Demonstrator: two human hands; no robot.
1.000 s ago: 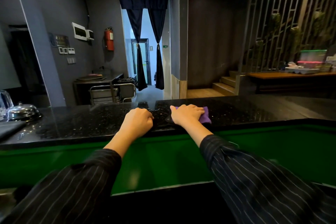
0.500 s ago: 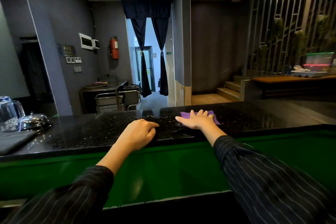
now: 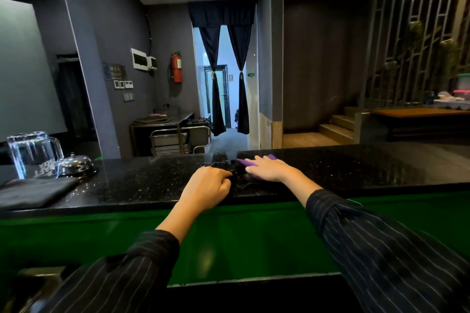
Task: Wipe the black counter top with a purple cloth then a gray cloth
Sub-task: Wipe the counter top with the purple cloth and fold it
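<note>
The right hand (image 3: 270, 170), fingers flat upon the small purple cloth (image 3: 246, 162), has slid it leftward over the speckled black stone table (image 3: 356, 168); the purple wiping goes on.

Single wide-angle view, worn on the head. Looks forward and slightly down from close behind the counter (image 3: 356, 173), its near edge crossing mid-frame. Faces the curtained doorway (image 3: 223, 79) at 12 o'clock, stairs (image 3: 335, 127) at 2 o'clock.
</note>
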